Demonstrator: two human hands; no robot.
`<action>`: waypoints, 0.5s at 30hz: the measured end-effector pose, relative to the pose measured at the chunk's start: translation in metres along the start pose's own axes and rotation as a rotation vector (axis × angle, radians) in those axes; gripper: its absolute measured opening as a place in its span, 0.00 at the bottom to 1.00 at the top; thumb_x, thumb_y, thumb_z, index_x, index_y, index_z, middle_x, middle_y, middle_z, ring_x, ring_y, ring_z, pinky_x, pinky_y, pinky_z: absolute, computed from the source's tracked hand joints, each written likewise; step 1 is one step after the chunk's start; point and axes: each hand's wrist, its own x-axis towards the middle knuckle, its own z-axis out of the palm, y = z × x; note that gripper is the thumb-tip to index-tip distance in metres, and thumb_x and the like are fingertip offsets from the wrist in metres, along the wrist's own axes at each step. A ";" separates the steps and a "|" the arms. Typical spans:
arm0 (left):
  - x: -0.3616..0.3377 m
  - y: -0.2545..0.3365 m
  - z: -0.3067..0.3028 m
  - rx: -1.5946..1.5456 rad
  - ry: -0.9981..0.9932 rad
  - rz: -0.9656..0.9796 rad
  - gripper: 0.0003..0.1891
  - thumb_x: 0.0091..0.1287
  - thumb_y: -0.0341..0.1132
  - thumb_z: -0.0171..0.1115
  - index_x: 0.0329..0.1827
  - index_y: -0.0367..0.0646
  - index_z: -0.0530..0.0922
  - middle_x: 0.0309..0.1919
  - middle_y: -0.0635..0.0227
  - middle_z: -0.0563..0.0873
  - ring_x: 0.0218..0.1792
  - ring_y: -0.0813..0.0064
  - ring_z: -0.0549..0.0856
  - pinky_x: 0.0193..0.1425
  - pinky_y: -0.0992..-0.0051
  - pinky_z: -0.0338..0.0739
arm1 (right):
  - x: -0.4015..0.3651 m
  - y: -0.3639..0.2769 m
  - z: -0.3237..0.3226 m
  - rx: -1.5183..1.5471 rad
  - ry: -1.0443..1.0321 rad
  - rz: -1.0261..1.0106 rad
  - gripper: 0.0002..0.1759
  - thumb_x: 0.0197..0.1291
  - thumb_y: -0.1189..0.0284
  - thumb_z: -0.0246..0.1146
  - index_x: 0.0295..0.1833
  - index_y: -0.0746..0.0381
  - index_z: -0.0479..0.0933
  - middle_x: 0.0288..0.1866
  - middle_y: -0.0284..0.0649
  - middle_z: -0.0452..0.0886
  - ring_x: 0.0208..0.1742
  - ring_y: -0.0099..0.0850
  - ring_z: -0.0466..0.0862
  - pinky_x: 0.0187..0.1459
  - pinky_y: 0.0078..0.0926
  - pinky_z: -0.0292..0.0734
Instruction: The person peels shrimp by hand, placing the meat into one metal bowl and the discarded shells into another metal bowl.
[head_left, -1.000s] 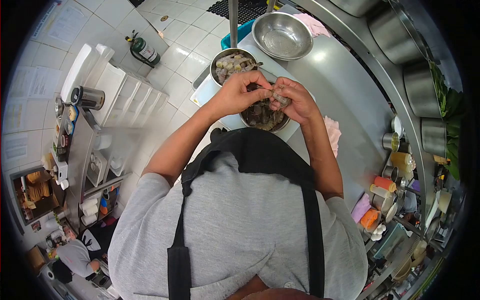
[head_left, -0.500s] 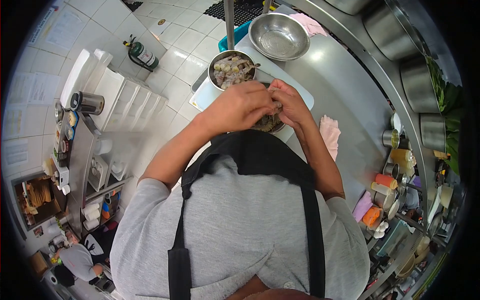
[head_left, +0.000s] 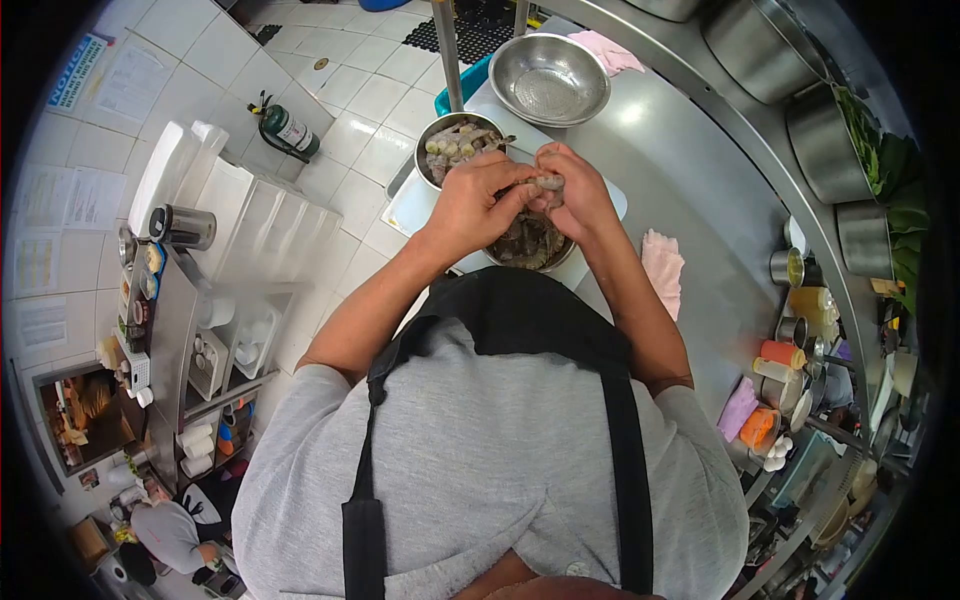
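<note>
**Both hands pinch one shrimp above the near steel bowl**

The left hand (head_left: 478,200) and right hand (head_left: 585,195) meet over the table (head_left: 690,160), a smooth sheet of brushed steel with a bright glare patch. Between them is a single shrimp (head_left: 549,183), pale grey, curved and glossy. Each grip is pressed together on it: the left pinches it from one side with thumb and fingertips, and the right curls round its other end. The shrimp is held in the air, directly above the near bowl (head_left: 515,266).

That bowl is round and of polished metal, filled with a dark, wet heap of grey shrimp. Just beyond it, touching or nearly so, stands the far bowl (head_left: 424,150), also round steel, which holds paler, pinkish-white pieces. Both rest on a flat white board (head_left: 405,200) with rounded corners.

Farther out sits a wider, shallow steel basin (head_left: 548,80), its centre dulled by a fine dotted texture. A soft, crumpled pink cloth (head_left: 662,262) lies on the table to the right of the forearm.
</note>
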 end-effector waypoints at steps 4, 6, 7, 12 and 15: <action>-0.001 0.004 0.004 -0.083 0.013 -0.073 0.08 0.67 0.30 0.72 0.47 0.37 0.89 0.36 0.59 0.89 0.36 0.63 0.87 0.43 0.68 0.80 | 0.031 0.006 -0.016 0.475 0.200 -0.022 0.04 0.68 0.74 0.60 0.46 0.61 0.73 0.26 0.30 0.70 0.24 0.24 0.69 0.27 0.28 0.67; -0.001 0.002 0.002 -0.190 0.040 -0.147 0.08 0.69 0.31 0.71 0.47 0.37 0.88 0.39 0.60 0.90 0.38 0.64 0.88 0.46 0.69 0.81 | 0.043 0.008 -0.032 0.666 0.256 0.009 0.04 0.67 0.75 0.60 0.46 0.61 0.73 0.25 0.29 0.69 0.24 0.24 0.68 0.27 0.29 0.67; -0.002 0.000 0.001 -0.298 0.068 -0.227 0.08 0.71 0.32 0.70 0.48 0.38 0.88 0.41 0.61 0.91 0.40 0.66 0.88 0.49 0.69 0.81 | 0.045 0.009 -0.047 0.646 0.206 -0.003 0.05 0.67 0.75 0.60 0.47 0.61 0.73 0.26 0.30 0.69 0.25 0.24 0.69 0.28 0.29 0.68; 0.003 -0.025 -0.012 -1.181 0.163 -0.547 0.09 0.75 0.33 0.66 0.52 0.40 0.82 0.49 0.63 0.90 0.46 0.68 0.89 0.57 0.67 0.83 | 0.009 -0.005 -0.016 0.483 0.264 0.095 0.10 0.65 0.77 0.59 0.52 0.62 0.74 0.34 0.36 0.74 0.29 0.27 0.72 0.32 0.26 0.72; 0.006 -0.025 -0.020 -1.497 0.168 -0.594 0.06 0.76 0.32 0.65 0.50 0.43 0.78 0.52 0.64 0.87 0.50 0.73 0.89 0.57 0.67 0.86 | 0.004 0.001 -0.023 0.232 0.157 0.032 0.08 0.65 0.77 0.58 0.50 0.62 0.75 0.35 0.37 0.74 0.30 0.27 0.73 0.33 0.26 0.72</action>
